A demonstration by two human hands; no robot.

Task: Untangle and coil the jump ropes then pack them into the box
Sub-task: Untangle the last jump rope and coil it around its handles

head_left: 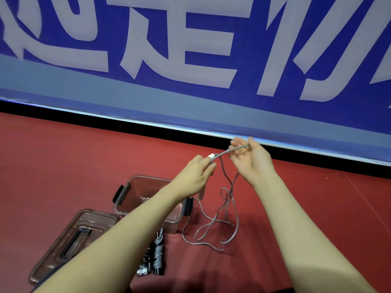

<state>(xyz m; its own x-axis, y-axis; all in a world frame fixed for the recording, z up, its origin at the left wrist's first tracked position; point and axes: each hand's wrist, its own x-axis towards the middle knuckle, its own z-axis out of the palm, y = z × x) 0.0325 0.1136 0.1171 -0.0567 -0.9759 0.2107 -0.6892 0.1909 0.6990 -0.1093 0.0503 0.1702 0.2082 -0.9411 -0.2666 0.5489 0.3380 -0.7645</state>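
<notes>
A thin grey jump rope (227, 205) hangs from both raised hands and trails in loose loops onto the red floor. My left hand (195, 176) grips the rope's white handle, whose tip pokes out above the fingers. My right hand (249, 158) is raised palm-up, with the rope pinched between thumb and fingertips. A short taut stretch of rope runs between the two hands. Below them a clear brownish box (131, 199) with black latches stands open. A coiled grey jump rope (158, 252) with dark handles lies on the floor in front of the box.
The box's clear lid (69, 240) with a black handle lies on the floor to the left. A blue banner (190, 60) with large white characters stands across the back. The red floor (317, 208) stretches to the right.
</notes>
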